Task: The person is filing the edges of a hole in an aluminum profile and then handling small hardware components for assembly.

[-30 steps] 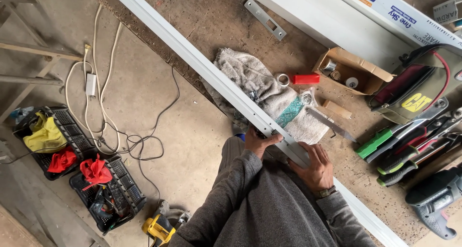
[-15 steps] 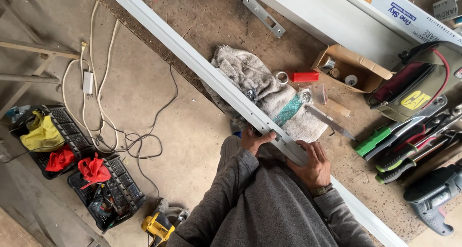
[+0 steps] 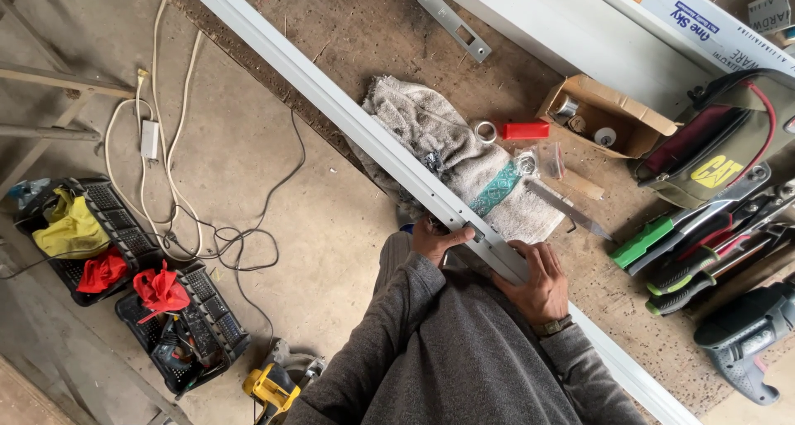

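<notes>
Chipboard counter [image 3: 364,27] fills the upper right of the frame, concrete floor the left. A long white rail [image 3: 331,102] runs diagonally from top centre to lower right. Below centre, the left hand [image 3: 432,239] curls its fingers [image 3: 458,234] over the rail's edge; the right hand [image 3: 537,284] lies knuckles-up, fingers grasping the rail. A towel [image 3: 447,147] lies just beyond.

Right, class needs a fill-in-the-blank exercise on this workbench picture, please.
1. Both hands, left hand and right hand, grip the long white ____.
2. The towel beside the rail is ____ in colour.
3. The cardboard box lies ____ of lid, open.
4. The crates hold red and ____ rags.

Missing: rail; grey; free; yellow
</notes>
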